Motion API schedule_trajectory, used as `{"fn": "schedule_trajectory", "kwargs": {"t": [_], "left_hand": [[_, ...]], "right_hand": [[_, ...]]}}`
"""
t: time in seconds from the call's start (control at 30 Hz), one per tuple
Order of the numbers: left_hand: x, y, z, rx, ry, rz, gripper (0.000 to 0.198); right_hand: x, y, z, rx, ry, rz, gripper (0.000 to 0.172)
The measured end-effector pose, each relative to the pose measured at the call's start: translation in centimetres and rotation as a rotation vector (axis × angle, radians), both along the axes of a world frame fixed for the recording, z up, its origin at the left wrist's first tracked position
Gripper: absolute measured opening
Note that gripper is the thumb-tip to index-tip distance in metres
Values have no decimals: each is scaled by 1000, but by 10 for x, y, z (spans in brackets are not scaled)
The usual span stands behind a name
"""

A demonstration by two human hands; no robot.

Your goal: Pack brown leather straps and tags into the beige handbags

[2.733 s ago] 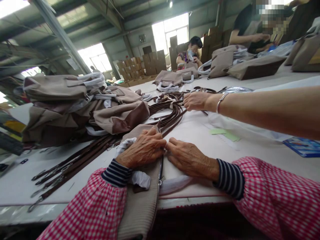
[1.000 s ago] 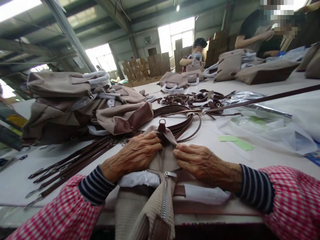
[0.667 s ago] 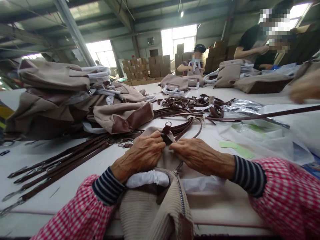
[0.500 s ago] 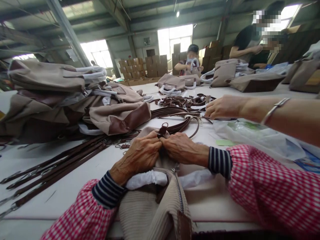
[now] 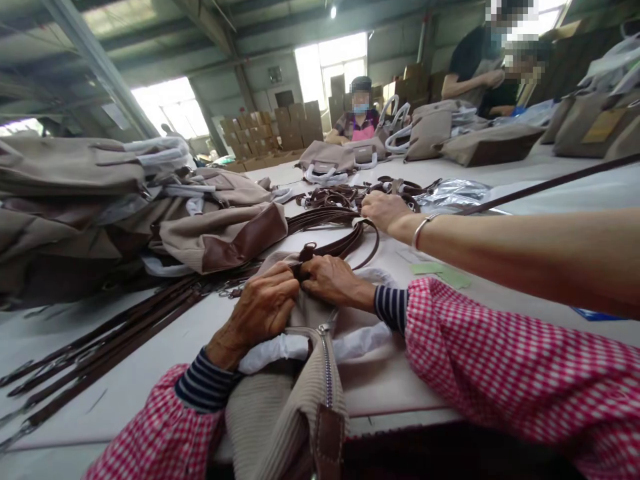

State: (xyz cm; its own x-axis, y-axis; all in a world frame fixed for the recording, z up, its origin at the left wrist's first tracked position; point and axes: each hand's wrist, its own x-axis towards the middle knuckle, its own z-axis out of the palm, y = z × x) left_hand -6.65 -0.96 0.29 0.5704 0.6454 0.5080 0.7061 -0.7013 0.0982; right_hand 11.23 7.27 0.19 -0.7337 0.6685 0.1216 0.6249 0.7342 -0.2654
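A beige ribbed handbag [image 5: 270, 420] with a metal zipper [image 5: 327, 367] and brown trim lies in front of me at the table edge. Its handles are wrapped in white paper [image 5: 277, 350]. My left hand [image 5: 263, 303] is closed on the far end of the bag, beside a brown leather tab [image 5: 307, 251] with a metal ring. My right hand [image 5: 337, 280] pinches the same end from the right, its fingertips close to the left ones. What lies between the fingertips is hidden.
Piled handbags [image 5: 70, 180] stand at left, with brown straps [image 5: 115, 333] below them. Coiled straps [image 5: 350, 233] lie beyond my hands. A co-worker's bare arm [image 5: 500, 247] reaches in from the right over the table. Other people and more bags [image 5: 430, 133] are across the table.
The view has shifted right, so most things sit further left. The co-worker's hand has reached further in, toward the coiled straps, and a strap now stretches at right. My hands keep their hold.
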Motion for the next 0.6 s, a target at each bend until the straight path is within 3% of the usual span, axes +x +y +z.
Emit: {"fn": "schedule_trajectory", "kwargs": {"t": [0.17,0.4,0.6], "left_hand": [[-1,-3,-1,22,-15,17,25],[0,-3,-1,91,-37,20,23],[-1,-4,0,123,-50,26,23]], "right_hand": [[-6,-3,-5,17,23,-25,25],[-18,-6,4,194,-129,113,29],[-18,-10,8,237,-194,63,29]]}}
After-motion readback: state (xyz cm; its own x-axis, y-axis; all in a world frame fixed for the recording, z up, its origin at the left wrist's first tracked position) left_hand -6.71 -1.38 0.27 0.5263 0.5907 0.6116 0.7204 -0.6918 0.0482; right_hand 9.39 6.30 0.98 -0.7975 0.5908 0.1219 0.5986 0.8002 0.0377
